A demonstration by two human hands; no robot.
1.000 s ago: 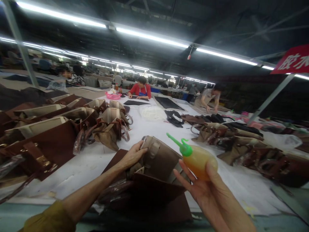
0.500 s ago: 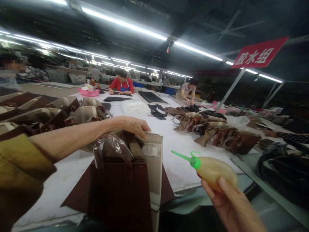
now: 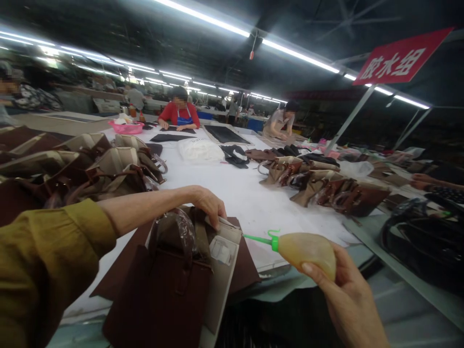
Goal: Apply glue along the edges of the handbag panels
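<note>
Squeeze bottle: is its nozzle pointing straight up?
No, the right grip holds the bottle sideways, its green nozzle pointing toward the brown bag.

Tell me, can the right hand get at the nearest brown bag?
Probably yes: the right hand is near the bag, with nothing visible between them except the squeeze bottle it holds.

Long white ceiling tube lights (image 3: 304, 55) are seen glowing with hazy glare beneath a dark roof. The white-covered table (image 3: 203, 181) is moderately lit, its near edge sunk in shadow. Distant areas are softly blurred, and the outer view is stretched by wide-angle distortion.
</note>
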